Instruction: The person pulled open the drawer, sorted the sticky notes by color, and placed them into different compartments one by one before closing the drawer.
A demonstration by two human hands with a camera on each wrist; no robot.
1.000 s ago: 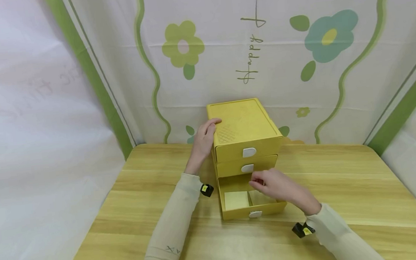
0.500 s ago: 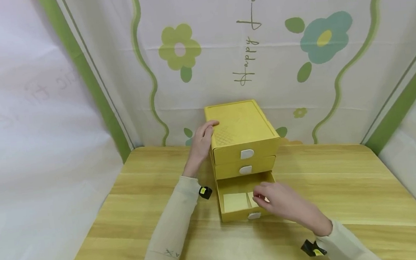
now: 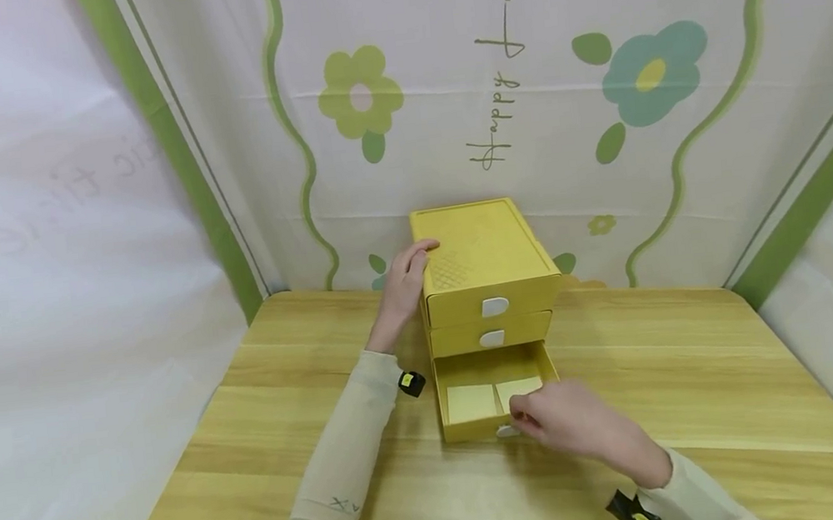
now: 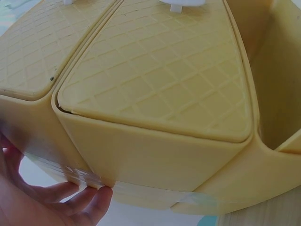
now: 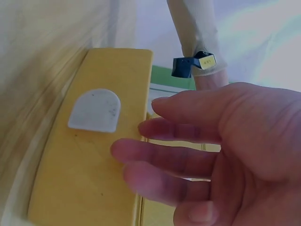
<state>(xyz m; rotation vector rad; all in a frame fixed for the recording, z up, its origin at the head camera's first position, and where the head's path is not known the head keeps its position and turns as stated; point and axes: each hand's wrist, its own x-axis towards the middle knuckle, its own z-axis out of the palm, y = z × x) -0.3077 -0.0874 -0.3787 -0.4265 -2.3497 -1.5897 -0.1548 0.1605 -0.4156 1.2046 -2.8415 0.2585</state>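
Observation:
A yellow drawer cabinet (image 3: pixel 486 241) stands on the table with its bottom drawer (image 3: pixel 478 430) pulled out. Two pale yellow square pads, probably sticky notes, lie side by side in it: a left pad (image 3: pixel 471 402) and a right pad (image 3: pixel 517 387). My left hand (image 3: pixel 401 295) rests on the cabinet's left side and top edge; in the left wrist view its fingertips (image 4: pixel 101 200) touch the taped side. At the drawer's front right, my right hand (image 3: pixel 578 420) holds nothing. The right wrist view shows its fingers loosely bent beside the drawer front (image 5: pixel 84 174) and white handle (image 5: pixel 96 110).
Two upper drawers are closed, with a top white handle (image 3: pixel 495 307) and a middle white handle (image 3: pixel 492 339). The wooden table (image 3: pixel 699 383) spreads around the cabinet. Behind it hangs a printed floral curtain (image 3: pixel 434 124).
My right hand has moved from over the drawer's inside towards me, to its front edge. The right pad now shows more fully. My left hand keeps its place on the cabinet.

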